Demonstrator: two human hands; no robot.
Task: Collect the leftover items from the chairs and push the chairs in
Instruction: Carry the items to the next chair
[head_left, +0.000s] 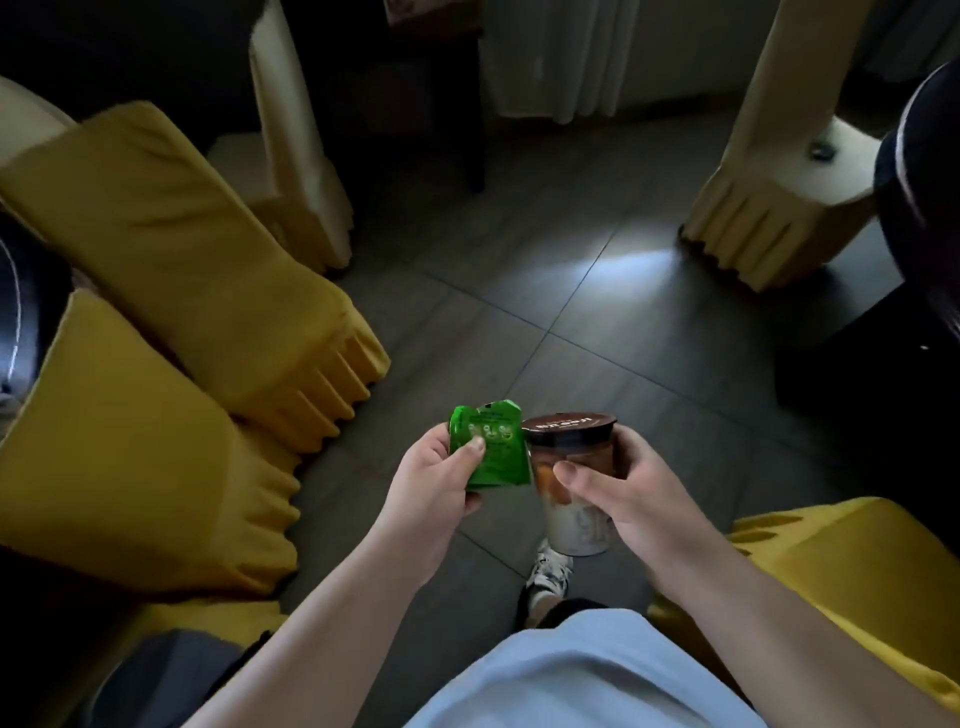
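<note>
My left hand (434, 486) grips a crumpled green snack wrapper (491, 447), thumb pressed on its front. My right hand (618, 499) is wrapped around a clear plastic drink cup (571, 467) with a dark brown lid, held upright right beside the wrapper. Both are held over the floor in front of my body. Two chairs in yellow covers (197, 249) (119, 447) stand at my left, backs toward me. Another yellow-covered chair (841, 566) shows at the lower right.
Cream-covered chairs stand at the back left (296, 135) and back right (769, 171); a small dark object (821, 150) lies on the right one's seat. A dark round table edge (914, 171) is at far right. Grey tiled floor (545, 291) lies between. My shoe (548, 571) is below the cup.
</note>
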